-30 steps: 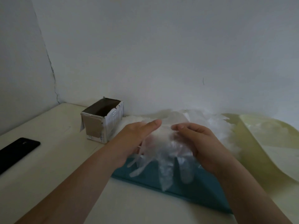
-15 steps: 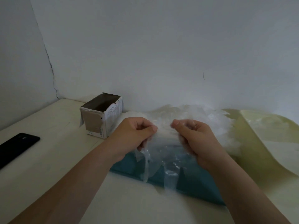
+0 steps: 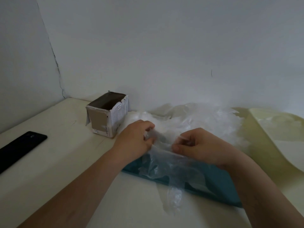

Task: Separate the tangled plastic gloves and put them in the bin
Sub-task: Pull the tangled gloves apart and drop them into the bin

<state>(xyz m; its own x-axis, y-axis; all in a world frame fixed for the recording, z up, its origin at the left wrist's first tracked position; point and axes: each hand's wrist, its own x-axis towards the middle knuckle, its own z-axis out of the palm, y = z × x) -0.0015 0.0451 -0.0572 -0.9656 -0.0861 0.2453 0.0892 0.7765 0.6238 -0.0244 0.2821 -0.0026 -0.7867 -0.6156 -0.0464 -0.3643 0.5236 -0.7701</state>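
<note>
A tangled heap of clear plastic gloves (image 3: 194, 122) lies against the wall on a teal board (image 3: 213, 183). My left hand (image 3: 134, 142) and my right hand (image 3: 200, 147) each pinch the cuff edge of one clear glove (image 3: 166, 168), stretched between them in front of the heap. Its fingers hang down over the board's front edge to the table. An open cardboard box (image 3: 107, 116), torn at the top, stands left of the heap, close to my left hand.
A black phone (image 3: 19, 147) lies at the left edge of the cream table (image 3: 65, 162). A pale yellow sheet (image 3: 269, 139) with a curled edge lies at the right. White walls close off the back and left.
Both hands went from lying flat on the heap to curling and pinching one glove. They have drawn it toward me and apart, and its fingers now hang lower.
</note>
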